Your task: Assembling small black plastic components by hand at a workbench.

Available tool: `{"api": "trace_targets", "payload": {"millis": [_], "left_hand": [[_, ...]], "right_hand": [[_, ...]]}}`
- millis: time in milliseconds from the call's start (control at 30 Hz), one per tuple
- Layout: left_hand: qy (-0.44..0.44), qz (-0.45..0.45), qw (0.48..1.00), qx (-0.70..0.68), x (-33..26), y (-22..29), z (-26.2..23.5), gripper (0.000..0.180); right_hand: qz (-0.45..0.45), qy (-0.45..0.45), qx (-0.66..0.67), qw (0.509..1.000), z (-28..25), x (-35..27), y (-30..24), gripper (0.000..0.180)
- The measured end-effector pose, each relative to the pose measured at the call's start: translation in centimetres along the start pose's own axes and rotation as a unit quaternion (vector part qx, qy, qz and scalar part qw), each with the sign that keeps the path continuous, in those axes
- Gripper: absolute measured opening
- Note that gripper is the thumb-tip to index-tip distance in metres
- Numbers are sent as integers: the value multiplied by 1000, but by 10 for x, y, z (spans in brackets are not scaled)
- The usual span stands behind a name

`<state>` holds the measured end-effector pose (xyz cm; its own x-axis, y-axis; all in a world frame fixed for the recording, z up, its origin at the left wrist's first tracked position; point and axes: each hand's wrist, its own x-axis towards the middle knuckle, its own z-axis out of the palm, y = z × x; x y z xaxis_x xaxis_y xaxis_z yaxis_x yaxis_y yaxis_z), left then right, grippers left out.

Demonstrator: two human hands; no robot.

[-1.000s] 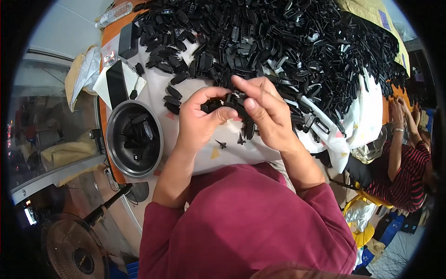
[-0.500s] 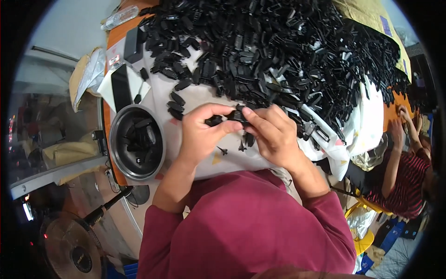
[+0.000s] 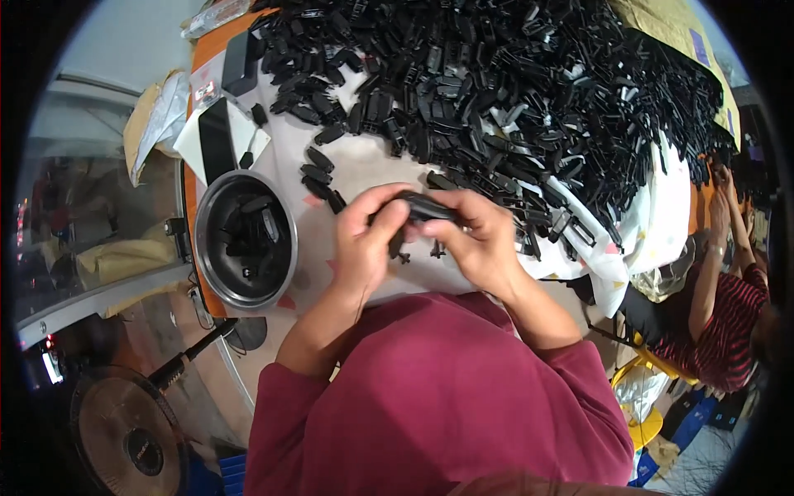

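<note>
A black, elongated plastic part [image 3: 428, 206] is held between both my hands above the near side of the cloth. My left hand [image 3: 369, 236] pinches its left end between thumb and fingers. The other end is gripped by my right hand [image 3: 481, 238], its thumb underneath and fingers along the top. Fingers cover much of the part, so its details are hidden. Just beyond my left hand, several similar black pieces [image 3: 317, 175] lie in a short row. Small dark bits sit on the cloth [image 3: 364, 159] below and between my hands.
A large heap of black plastic parts [image 3: 463, 91] covers the table's far side. At left stand a metal bowl [image 3: 291, 248] with black parts inside, a phone [image 3: 217, 142] and a dark box [image 3: 241, 63]. A fan [image 3: 132, 438] is at lower left. Another person's arm [image 3: 705, 281] shows at right.
The black part has turned between my hands and now shows a long, smooth side. My left hand has shifted slightly right, and my fingers have changed their grip.
</note>
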<state>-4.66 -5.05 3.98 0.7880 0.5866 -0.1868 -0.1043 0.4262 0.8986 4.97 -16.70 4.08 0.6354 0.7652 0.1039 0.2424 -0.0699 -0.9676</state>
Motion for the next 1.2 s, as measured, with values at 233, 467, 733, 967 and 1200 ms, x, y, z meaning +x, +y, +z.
{"api": "trace_targets", "payload": {"millis": [233,467,733,967,1200], "left_hand": [[235,150,793,542,-11,66,-105,22],[98,253,634,724,49,40,-86,25],[27,89,525,846,109,22,-71,13],[8,198,616,762,85,21,-55,16],[-75,300,520,796,90,15,-62,11]], "right_hand": [[-74,82,-604,790,-88,74,41,31],[-151,34,-633,759,-92,77,46,12],[-66,84,-220,970,-46,38,9,25],[-60,31,-49,997,-17,27,-3,33],[-124,26,-75,989,-13,24,-3,27]]}}
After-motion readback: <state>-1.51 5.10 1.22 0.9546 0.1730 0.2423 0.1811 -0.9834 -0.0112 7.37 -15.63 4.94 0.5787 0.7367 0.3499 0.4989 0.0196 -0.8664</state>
